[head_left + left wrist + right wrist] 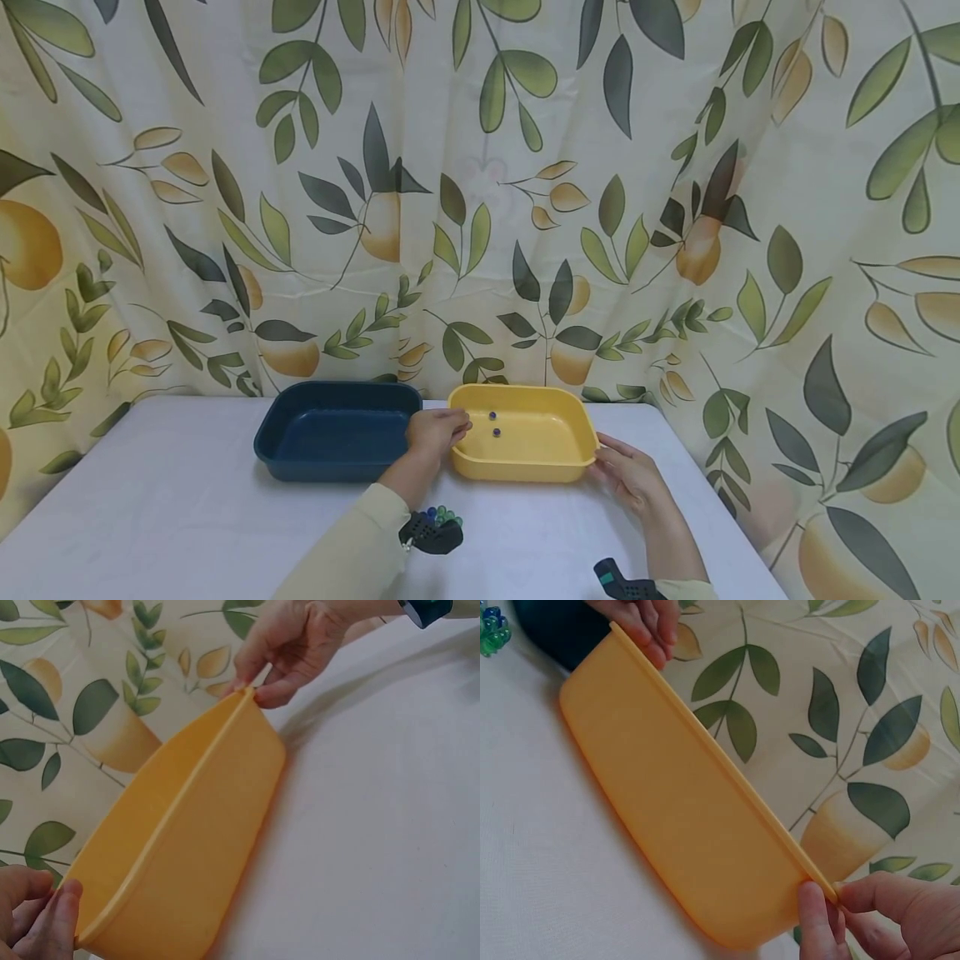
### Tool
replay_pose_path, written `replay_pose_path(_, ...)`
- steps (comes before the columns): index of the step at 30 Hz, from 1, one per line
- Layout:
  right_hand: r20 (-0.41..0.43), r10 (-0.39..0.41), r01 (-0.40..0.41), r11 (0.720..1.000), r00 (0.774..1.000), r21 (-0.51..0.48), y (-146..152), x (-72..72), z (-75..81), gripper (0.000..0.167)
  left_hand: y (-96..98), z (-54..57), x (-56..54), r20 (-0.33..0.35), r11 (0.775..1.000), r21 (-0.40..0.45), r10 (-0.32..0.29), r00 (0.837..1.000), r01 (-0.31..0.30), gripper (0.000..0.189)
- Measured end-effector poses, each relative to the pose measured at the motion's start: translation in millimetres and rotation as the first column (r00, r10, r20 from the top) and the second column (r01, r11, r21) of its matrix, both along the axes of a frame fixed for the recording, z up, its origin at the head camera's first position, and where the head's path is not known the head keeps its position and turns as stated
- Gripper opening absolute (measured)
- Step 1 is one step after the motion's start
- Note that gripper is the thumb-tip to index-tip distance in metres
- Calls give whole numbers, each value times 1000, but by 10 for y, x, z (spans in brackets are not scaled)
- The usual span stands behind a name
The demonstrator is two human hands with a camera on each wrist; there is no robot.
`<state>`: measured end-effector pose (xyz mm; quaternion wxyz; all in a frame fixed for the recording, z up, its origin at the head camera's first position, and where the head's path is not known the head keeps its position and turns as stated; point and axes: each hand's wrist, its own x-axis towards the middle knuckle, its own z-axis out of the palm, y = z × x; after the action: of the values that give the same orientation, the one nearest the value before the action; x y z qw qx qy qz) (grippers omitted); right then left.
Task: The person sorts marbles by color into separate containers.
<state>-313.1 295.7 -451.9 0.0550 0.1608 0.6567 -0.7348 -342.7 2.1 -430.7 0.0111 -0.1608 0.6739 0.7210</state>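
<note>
A shallow yellow plastic bin [540, 437] rests on the white table, with two small dark bluish pieces [497, 432] on its floor. My left hand [435, 429] pinches the bin's left rim between thumb and fingers. At the opposite end, my right hand [630, 477] holds the right rim, its thumb and fingers on either side of the edge in the right wrist view. Both wrist views show the bin's long outer wall [675, 780] from the front; the small pieces are hidden there behind it.
Left of the yellow bin stands a dark blue bin [337, 469], close beside my left hand. A leaf-and-fruit patterned curtain [480, 208] hangs right behind the white table [172, 500]. Blue and green beads [444, 516] show at my left wrist.
</note>
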Motion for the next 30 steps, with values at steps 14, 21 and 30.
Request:
replay_pose_path(14,6,-5,5,1000,1000,-10,3,0,-6,57,3,-8,1,2,1000,-9,-11,1000,11,22)
replay_pose_path(21,11,-2,2,1000,1000,-9,-5,6,8,57,-12,25,30,10,1000,-7,-30,1000,30,22)
replay_pose_path(30,17,-8,8,1000,1000,-2,-7,8,9,58,-52,31,36,72,994,67,-85,994,81,25)
